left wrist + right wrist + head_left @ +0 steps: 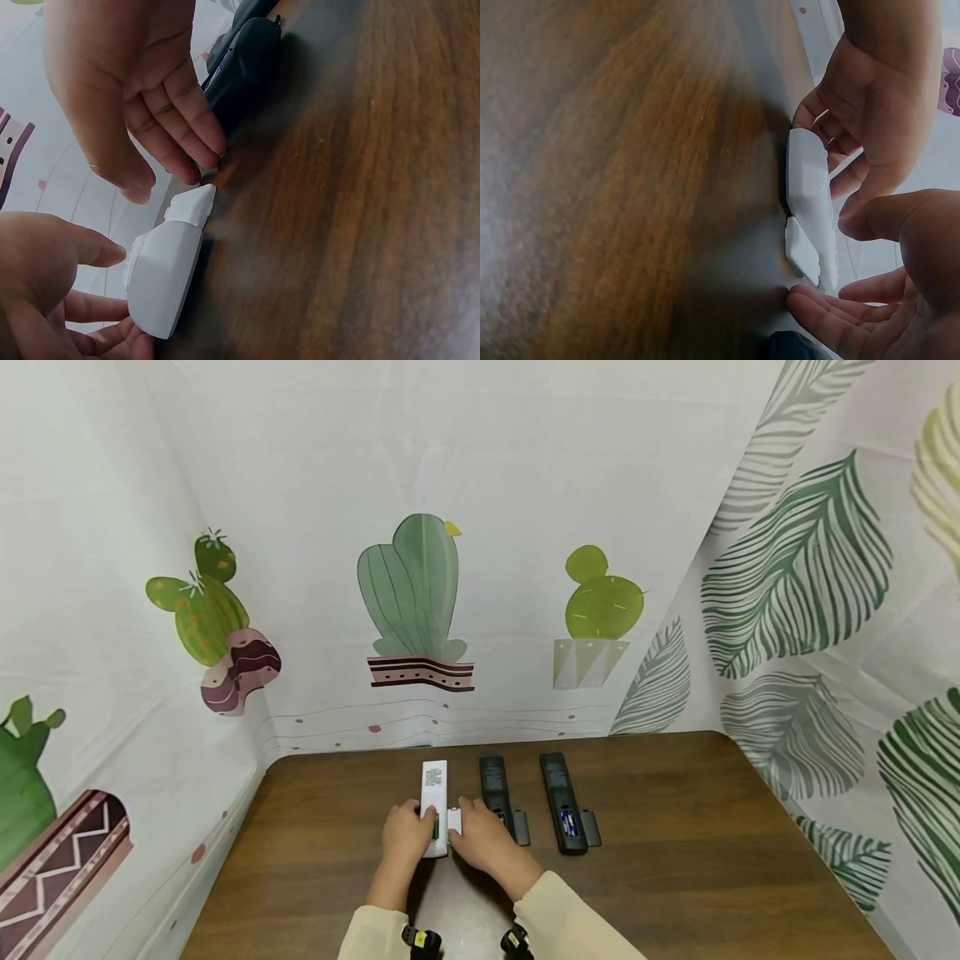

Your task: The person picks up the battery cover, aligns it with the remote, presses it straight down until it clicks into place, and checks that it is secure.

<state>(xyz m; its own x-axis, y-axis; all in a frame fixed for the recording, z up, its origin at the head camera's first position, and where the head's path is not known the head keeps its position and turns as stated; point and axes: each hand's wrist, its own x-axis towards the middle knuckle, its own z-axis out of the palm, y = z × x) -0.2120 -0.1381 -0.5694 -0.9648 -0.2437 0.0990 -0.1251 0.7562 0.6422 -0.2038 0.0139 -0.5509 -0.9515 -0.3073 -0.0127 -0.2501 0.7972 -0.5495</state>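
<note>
Left hand [406, 833], fingers curled, holds the white remote [433, 787]. Right hand [483, 837], fingers extended, seems empty beside the cover [191, 205].

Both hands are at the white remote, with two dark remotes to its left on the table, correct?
No: both dark remotes lie on the table to the right of the white remote, as the head view shows. Both hands are at it.
</note>
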